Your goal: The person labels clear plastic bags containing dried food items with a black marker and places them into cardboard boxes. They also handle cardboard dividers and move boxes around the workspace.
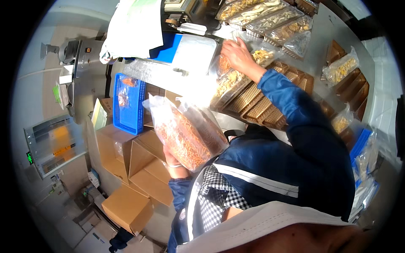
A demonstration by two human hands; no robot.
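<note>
My left hand [171,158] supports two large clear plastic bags against my body. The front bag [185,139] is filled with thin orange dried strands; the bag behind it [207,121] looks similar. My right hand [236,55] reaches over the table, its fingers curled on a small clear bag of orange strands [224,65]. That bag lies at the far end of a brown plastic compartment tray [262,110]. Bags of pale yellow dried pieces [232,80] sit in the tray beside it. Several nearer compartments hold nothing. My right fingertips are partly hidden by glare and plastic.
A metal-topped scale [194,53] stands beyond the tray. Filled trays [265,19] lie at the back, and more brown trays [351,82] at the right. A blue plastic basket [129,115] with small bags rests on cardboard boxes [115,148] to the left.
</note>
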